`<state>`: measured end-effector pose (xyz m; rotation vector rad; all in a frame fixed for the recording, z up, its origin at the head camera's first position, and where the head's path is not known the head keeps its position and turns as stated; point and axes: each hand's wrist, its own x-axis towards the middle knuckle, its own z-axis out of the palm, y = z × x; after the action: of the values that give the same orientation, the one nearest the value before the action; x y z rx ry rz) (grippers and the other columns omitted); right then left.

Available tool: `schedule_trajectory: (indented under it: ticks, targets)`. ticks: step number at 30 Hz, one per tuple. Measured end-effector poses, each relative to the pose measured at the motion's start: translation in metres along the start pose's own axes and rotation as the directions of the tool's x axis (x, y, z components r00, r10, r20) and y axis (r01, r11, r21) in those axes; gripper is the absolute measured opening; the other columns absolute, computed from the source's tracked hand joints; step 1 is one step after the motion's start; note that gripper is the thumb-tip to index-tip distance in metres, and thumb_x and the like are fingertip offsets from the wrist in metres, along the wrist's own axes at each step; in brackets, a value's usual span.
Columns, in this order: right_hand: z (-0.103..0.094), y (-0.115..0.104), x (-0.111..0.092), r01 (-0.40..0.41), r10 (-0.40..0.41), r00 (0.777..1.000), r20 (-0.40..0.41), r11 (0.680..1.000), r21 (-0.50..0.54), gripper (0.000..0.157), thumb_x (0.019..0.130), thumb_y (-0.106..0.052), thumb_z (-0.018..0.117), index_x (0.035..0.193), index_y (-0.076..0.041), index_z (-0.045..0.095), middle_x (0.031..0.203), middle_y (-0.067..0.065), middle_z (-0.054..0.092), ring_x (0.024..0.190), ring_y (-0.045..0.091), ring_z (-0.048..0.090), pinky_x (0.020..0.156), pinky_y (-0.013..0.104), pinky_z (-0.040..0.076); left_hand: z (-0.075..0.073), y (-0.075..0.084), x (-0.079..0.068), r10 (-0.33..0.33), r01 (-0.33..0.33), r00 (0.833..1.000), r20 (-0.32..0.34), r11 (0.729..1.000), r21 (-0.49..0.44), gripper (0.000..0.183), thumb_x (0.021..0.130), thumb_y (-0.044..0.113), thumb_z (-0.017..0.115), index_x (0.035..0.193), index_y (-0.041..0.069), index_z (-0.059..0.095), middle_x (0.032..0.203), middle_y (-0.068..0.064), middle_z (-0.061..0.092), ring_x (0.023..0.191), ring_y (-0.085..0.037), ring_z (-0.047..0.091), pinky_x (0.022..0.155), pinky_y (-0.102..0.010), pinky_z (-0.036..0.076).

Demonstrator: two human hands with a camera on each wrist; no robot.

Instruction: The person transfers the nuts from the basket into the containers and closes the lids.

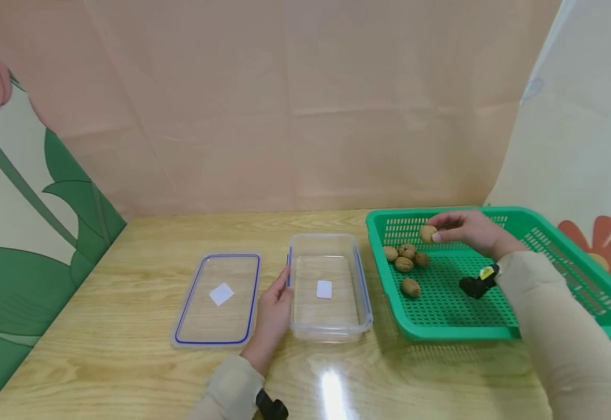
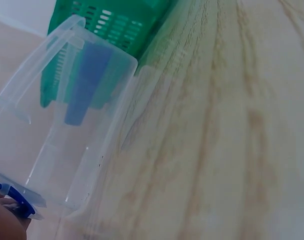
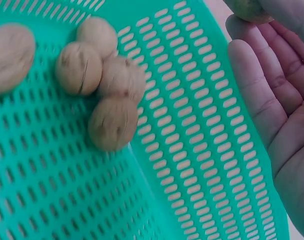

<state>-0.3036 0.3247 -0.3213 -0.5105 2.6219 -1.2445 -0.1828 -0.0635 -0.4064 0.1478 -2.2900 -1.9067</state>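
Observation:
My right hand pinches a walnut between thumb and fingertips, above the green plastic basket. Below it, several walnuts lie at the basket's left side; they also show in the right wrist view as a close cluster of walnuts. My left hand rests against the left side of a clear plastic food container, fingers along its wall. The container stands without its lid, a white square label on its bottom. In the left wrist view only part of that hand shows, beside a side clip with a blue strip.
A clear lid with a blue seal and a white label lies flat on the wooden table, left of the container. Behind the table hangs a plain pinkish-beige backdrop. The basket stands close to the container's right.

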Motion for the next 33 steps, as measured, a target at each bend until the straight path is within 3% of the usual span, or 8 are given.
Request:
schedule_trajectory:
  ticks: [6, 17, 24, 33]
  targets:
    - [0.005, -0.012, 0.006, 0.030, -0.030, 0.999, -0.015, 1.000, 0.005, 0.037, 0.086, -0.020, 0.066, 0.117, -0.002, 0.058, 0.097, -0.011, 0.065, 0.091, 0.006, 0.058, 0.079, 0.021, 0.046, 0.001, -0.002, 0.000, -0.019, 0.019, 1.000, 0.016, 1.000, 0.016, 0.044, 0.091, 0.007, 0.048, 0.135, 0.013, 0.047, 0.141, -0.007, 0.042, 0.130, -0.029, 0.038, 0.104, -0.043, 0.033]
    - [0.027, -0.039, 0.037, 0.138, -0.144, 0.990, 0.007, 0.961, 0.240, 0.021, 0.084, -0.008, 0.067, 0.104, -0.015, 0.067, 0.091, -0.008, 0.068, 0.086, 0.010, 0.061, 0.078, 0.022, 0.049, 0.003, 0.000, 0.006, -0.009, 0.009, 1.000, -0.004, 0.999, 0.044, 0.045, 0.090, 0.005, 0.049, 0.134, 0.014, 0.048, 0.140, -0.009, 0.043, 0.129, -0.031, 0.039, 0.104, -0.045, 0.033]
    - [0.043, -0.059, 0.052, 0.129, -0.142, 0.989, 0.037, 0.961, 0.246, 0.020, 0.083, -0.010, 0.068, 0.101, -0.019, 0.067, 0.090, -0.009, 0.066, 0.088, 0.010, 0.058, 0.081, 0.023, 0.047, 0.004, 0.000, 0.009, 0.008, -0.009, 1.000, 0.006, 0.999, 0.054, 0.045, 0.090, 0.006, 0.048, 0.135, 0.013, 0.048, 0.142, -0.009, 0.042, 0.130, -0.030, 0.038, 0.104, -0.044, 0.032]
    - [0.065, -0.086, 0.077, 0.180, -0.202, 0.978, 0.041, 0.934, 0.308, 0.024, 0.079, -0.003, 0.069, 0.097, -0.019, 0.067, 0.089, -0.008, 0.067, 0.086, 0.010, 0.059, 0.077, 0.023, 0.048, 0.005, -0.001, 0.012, 0.060, -0.058, 0.998, -0.024, 0.996, 0.071, 0.044, 0.088, 0.004, 0.050, 0.132, 0.009, 0.050, 0.138, -0.012, 0.046, 0.126, -0.033, 0.042, 0.104, -0.045, 0.033]
